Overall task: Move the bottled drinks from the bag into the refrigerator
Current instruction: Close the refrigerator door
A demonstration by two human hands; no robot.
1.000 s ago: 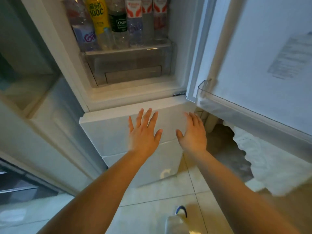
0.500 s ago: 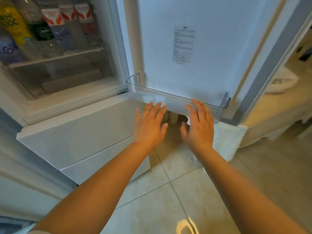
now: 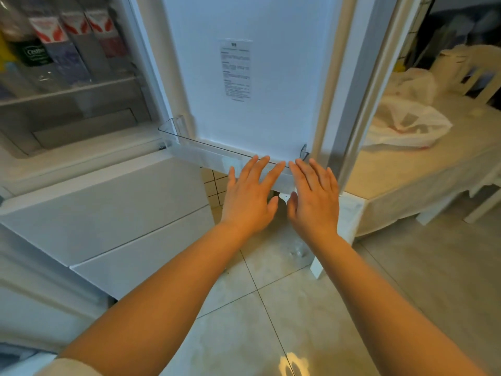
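Several bottled drinks (image 3: 73, 42) stand on a glass shelf inside the open refrigerator (image 3: 81, 147) at the upper left. The refrigerator door (image 3: 244, 77) stands wide open in the middle, with a clear bin (image 3: 206, 153) along its bottom. My left hand (image 3: 249, 198) and my right hand (image 3: 313, 199) are side by side, palms down, fingers straight, in front of the bin's right end, and both hold nothing. A white plastic bag (image 3: 406, 123) lies crumpled on a pale table (image 3: 423, 169) at the right.
White freezer drawers (image 3: 108, 226) jut out below the shelf at the left. A white table leg (image 3: 318, 263) stands on the tiled floor (image 3: 271, 308) just behind my right forearm. A white chair (image 3: 471, 69) is at the far right.
My view has swung to the right, bringing the table and bag into sight. Both hands have moved right along the door bin and closer together.
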